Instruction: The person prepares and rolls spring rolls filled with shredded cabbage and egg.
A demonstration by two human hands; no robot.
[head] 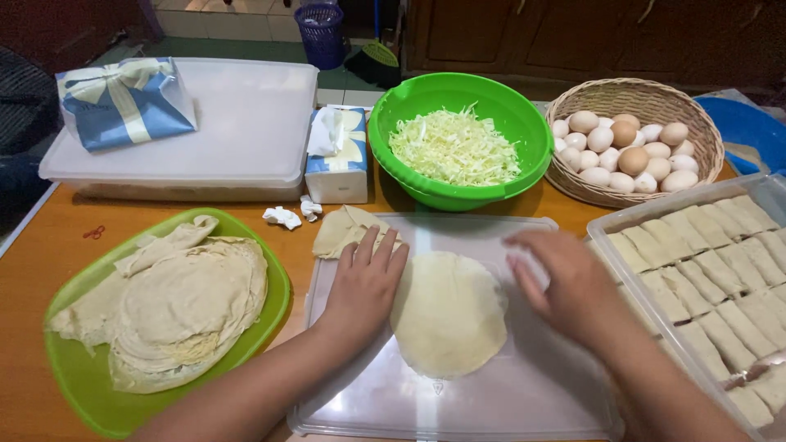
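Your left hand point(363, 282) lies flat, fingers spread, on the left edge of the round wrapper point(448, 313), which sits on the clear plastic board point(524, 393). Your right hand point(565, 282) hovers open at the wrapper's right edge, holding nothing. Behind the board stands a white-and-blue tissue box point(337, 157); a blue-striped bag point(124, 102) rests on the white lidded container point(246, 131).

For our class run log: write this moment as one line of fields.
left hand: flat on wrapper edge | right hand: at its right edge, blurred | surface: clear board | nearby: shredded cabbage bowl
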